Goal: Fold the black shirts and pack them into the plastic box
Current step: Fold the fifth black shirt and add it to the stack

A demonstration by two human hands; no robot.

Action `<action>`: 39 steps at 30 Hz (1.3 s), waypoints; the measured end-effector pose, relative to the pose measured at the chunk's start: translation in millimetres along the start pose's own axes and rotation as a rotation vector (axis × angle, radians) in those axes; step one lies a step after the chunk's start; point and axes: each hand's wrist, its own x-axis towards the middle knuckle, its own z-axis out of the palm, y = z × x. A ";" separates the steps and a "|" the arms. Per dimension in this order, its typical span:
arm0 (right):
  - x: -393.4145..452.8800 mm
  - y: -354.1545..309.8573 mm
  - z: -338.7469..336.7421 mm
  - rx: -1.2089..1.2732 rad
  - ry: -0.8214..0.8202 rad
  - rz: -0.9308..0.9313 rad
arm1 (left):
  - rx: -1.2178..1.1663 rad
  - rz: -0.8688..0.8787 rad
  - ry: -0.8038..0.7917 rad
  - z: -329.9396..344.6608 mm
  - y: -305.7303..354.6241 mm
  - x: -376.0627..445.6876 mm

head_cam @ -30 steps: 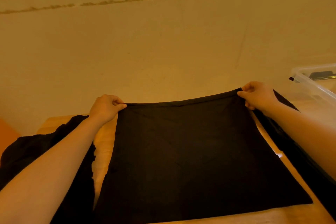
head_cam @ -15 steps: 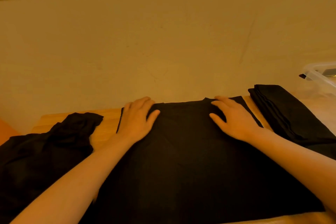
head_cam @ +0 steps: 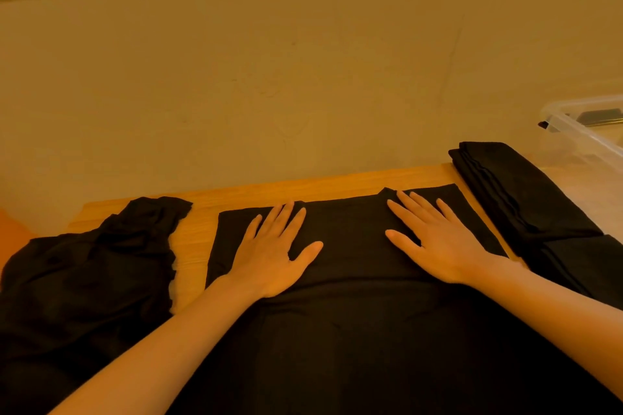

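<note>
Pressing flat, both hands [head_cam: 271, 256] [head_cam: 435, 242] rest inside the shirt's [head_cam: 350, 330] edges.

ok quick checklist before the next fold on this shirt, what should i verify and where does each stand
1. Both hands flat on the shirt: ok. Left hand and right hand lie with straight fingers on the black shirt.
2. Far edge of the shirt even: not ok, a small bump stands up near the right fingertips.
3. Shirt fully on the wooden table: cannot tell, the near part runs out of view.
4. Neighbours apart: ok. The crumpled pile on the left and the folded shirt on the right show table between.
5. Plastic box open with room: cannot tell, only a corner shows.
</note>
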 end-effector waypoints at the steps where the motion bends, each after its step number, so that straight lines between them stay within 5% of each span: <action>1: -3.3 -0.2 -0.8 0.000 -0.004 0.015 | -0.011 -0.006 -0.005 -0.1 3.2 -4.7; 17: 26.2 -1.6 -3.9 0.024 0.004 0.023 | -0.051 -0.065 0.021 -7.3 -10.5 32.9; 21: 22.0 -2.2 -9.8 0.028 0.063 0.099 | -0.050 -0.117 0.153 -14.1 -5.5 29.7; 24: -9.2 -18.1 -14.4 0.056 0.071 0.022 | -0.046 0.014 0.223 -18.1 15.9 -2.0; 28: -66.7 -28.1 -6.6 0.055 -0.067 0.017 | -0.024 0.050 0.109 -3.2 22.2 -59.5; 39: -65.4 -26.8 8.9 -0.002 0.026 0.053 | -0.034 -0.066 0.057 7.3 -0.1 -65.1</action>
